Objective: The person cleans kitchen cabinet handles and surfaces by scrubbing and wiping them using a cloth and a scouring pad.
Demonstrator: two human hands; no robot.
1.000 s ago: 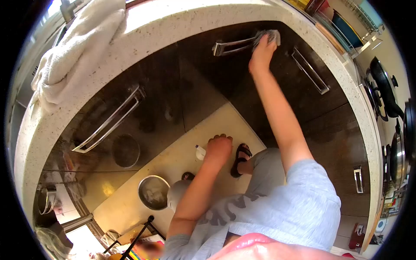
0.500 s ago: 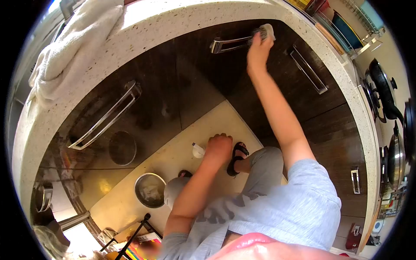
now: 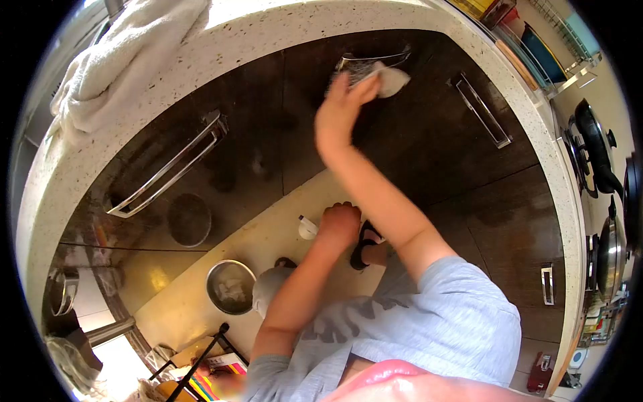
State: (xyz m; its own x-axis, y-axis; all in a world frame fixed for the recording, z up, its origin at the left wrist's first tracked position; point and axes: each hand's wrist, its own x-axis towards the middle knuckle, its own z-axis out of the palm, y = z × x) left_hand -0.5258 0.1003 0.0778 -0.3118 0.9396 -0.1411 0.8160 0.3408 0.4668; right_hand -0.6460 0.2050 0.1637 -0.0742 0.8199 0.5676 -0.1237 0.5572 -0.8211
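My right hand [image 3: 347, 107] is closed on a whitish cloth [image 3: 392, 82], pressed against the chrome handle [image 3: 355, 59] of the dark cabinet front. The hand is slightly blurred and its fingers partly cover the handle. Lower down, my left hand [image 3: 341, 222] is a fist with its fingers curled under and hidden. Beside it shows a white object with a dark tip [image 3: 308, 229], perhaps a bottle; I cannot tell whether the fist grips it. A metal bowl [image 3: 211, 295] with water and something pale inside sits on the floor by my knee.
A speckled countertop [image 3: 268, 27] curves above the cabinets, with a white towel [image 3: 127, 53] hanging over its left part. Other chrome handles [image 3: 167, 167] stick out from the doors. Pans [image 3: 593, 137] are at the right; a black-framed rack [image 3: 201, 362] stands at the lower left.
My right hand has slid left along the handle with the cloth, from its right end toward the left. My left hand stays about where it was. The view has shifted slightly.
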